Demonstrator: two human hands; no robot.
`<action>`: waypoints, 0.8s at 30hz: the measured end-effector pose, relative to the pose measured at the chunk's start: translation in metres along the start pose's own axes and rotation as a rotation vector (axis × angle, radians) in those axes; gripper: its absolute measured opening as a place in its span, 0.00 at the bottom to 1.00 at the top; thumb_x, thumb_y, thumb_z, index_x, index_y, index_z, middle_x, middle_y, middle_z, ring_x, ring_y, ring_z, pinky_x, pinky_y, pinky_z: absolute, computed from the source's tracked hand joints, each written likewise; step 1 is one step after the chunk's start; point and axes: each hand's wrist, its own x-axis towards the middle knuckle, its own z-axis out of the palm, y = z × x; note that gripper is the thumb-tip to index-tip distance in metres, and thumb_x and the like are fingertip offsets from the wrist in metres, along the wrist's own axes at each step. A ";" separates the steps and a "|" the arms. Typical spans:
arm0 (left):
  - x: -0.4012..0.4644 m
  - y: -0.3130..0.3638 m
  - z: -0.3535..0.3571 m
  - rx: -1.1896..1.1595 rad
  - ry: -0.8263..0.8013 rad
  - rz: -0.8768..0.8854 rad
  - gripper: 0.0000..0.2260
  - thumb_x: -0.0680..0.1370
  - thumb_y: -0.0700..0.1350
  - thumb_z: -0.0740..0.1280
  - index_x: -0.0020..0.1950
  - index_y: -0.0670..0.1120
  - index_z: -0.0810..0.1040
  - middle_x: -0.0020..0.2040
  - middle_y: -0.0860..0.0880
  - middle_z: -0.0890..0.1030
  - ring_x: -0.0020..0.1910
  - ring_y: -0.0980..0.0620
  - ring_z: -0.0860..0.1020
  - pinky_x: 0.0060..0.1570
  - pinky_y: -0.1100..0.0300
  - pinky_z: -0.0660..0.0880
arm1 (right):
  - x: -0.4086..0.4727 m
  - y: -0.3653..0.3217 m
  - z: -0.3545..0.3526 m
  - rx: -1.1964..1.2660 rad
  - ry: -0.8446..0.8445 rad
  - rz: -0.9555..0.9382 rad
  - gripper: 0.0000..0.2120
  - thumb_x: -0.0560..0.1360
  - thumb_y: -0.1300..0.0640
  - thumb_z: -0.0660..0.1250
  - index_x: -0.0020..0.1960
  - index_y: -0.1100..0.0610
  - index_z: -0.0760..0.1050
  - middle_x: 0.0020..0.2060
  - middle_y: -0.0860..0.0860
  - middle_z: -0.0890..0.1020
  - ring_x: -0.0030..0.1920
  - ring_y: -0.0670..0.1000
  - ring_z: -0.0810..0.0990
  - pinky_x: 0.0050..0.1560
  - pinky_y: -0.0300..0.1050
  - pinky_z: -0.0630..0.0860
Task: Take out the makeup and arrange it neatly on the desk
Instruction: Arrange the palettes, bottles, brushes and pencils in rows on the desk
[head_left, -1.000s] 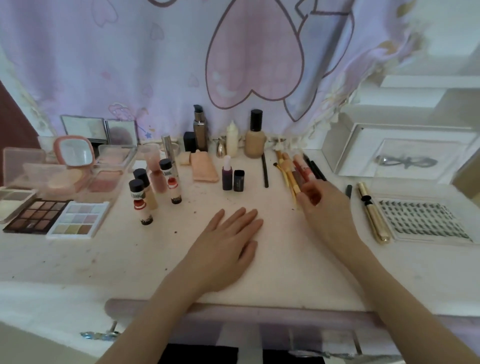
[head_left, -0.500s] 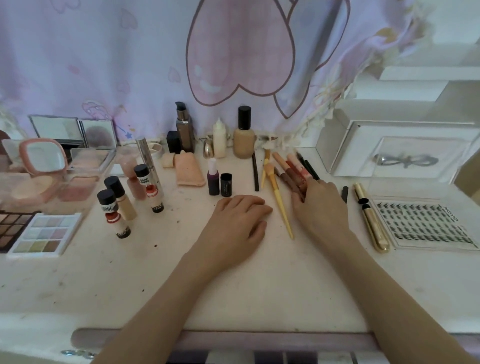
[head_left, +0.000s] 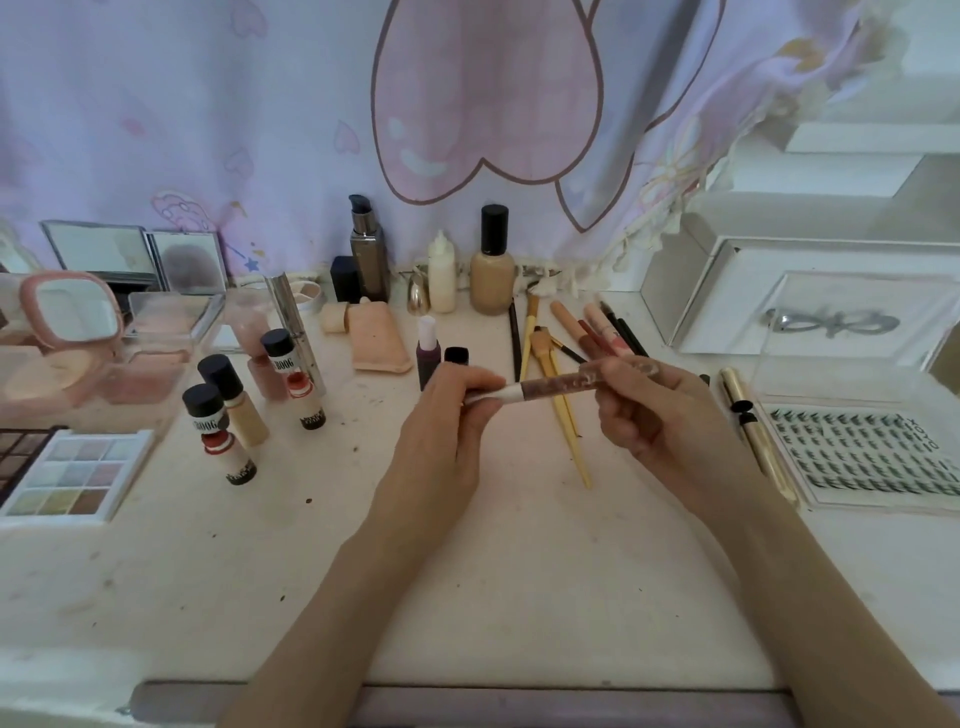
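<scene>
At mid-frame we see a slim lip gloss tube (head_left: 558, 388) held level above the desk (head_left: 519, 571), its brownish clear barrel to the right and a pale cap end to the left. Our left hand (head_left: 447, 436) curls its fingers round the pale end, which vanishes into the fist, so we cannot tell how long that end is. Our right hand (head_left: 660, 431) pinches the barrel's right end between thumb and bent fingers; the tube's tip is hidden behind them. Any label on the tube is too blurred to read.

Just behind the tube, a loose bunch of brushes (head_left: 556, 395) and pencils fans out on the desk; the tube and right hand cover their middles, and we cannot count them. A dark vial (head_left: 427, 353) and a small black cap beside it are partly hidden by the left knuckles. Right of the right hand lies a gold tube (head_left: 756, 436), and beyond it a lash tray (head_left: 857, 452), cut off by the frame's right edge. Above that, a clear box (head_left: 841, 322) holds a grey tool, too hazy to name.

At centre back stand a foundation bottle (head_left: 492, 260), a white bottle (head_left: 442, 273) and a pump bottle (head_left: 369, 249). To the left we see small black-capped bottles (head_left: 228, 410), a palette (head_left: 67, 478) and a pink compact (head_left: 67, 322); a darker palette is cut off at the left edge. A heart-print curtain (head_left: 488, 88) fills the top of the frame.
</scene>
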 end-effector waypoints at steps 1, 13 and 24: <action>-0.001 0.002 0.000 -0.011 0.005 -0.023 0.08 0.78 0.39 0.60 0.51 0.54 0.69 0.41 0.58 0.72 0.41 0.66 0.72 0.42 0.75 0.69 | 0.000 0.000 -0.001 0.043 0.001 0.008 0.09 0.68 0.54 0.67 0.38 0.60 0.81 0.26 0.52 0.74 0.23 0.46 0.66 0.21 0.34 0.63; 0.000 -0.007 -0.010 -0.096 0.105 -0.213 0.12 0.80 0.50 0.54 0.37 0.56 0.70 0.26 0.55 0.68 0.26 0.59 0.65 0.26 0.69 0.61 | -0.004 0.011 0.006 -0.003 -0.137 -0.093 0.08 0.69 0.59 0.66 0.44 0.56 0.83 0.31 0.50 0.79 0.31 0.45 0.75 0.33 0.33 0.73; -0.006 0.004 -0.006 -0.027 0.056 -0.144 0.15 0.69 0.66 0.53 0.35 0.57 0.70 0.25 0.55 0.71 0.27 0.59 0.71 0.28 0.71 0.67 | -0.002 0.005 0.004 0.033 -0.034 -0.062 0.06 0.68 0.56 0.66 0.38 0.57 0.82 0.25 0.51 0.74 0.23 0.46 0.66 0.24 0.36 0.61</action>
